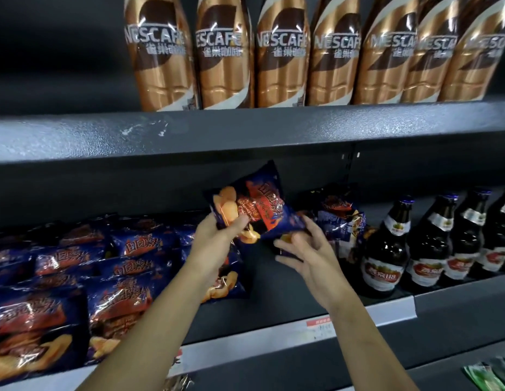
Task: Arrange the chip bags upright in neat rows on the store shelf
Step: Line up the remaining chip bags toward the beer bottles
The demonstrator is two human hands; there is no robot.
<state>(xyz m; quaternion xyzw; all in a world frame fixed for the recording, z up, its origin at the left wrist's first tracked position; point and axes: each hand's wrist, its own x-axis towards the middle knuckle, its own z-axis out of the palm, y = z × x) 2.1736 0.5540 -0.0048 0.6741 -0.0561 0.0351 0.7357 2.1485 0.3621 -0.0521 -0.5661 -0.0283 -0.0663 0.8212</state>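
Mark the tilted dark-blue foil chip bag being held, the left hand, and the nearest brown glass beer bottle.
Tilted dark-blue foil chip bag (255, 210): head view, middle of its printed front.
Left hand (217, 237): head view, middle of the hand.
Nearest brown glass beer bottle (386, 246): head view, dark glass above the main label.

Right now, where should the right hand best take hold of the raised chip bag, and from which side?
I would pinch the chip bag at its free lower right edge, coming from below right. The left hand grips its left end, and the tilted bag turns that flat edge toward the open right hand.
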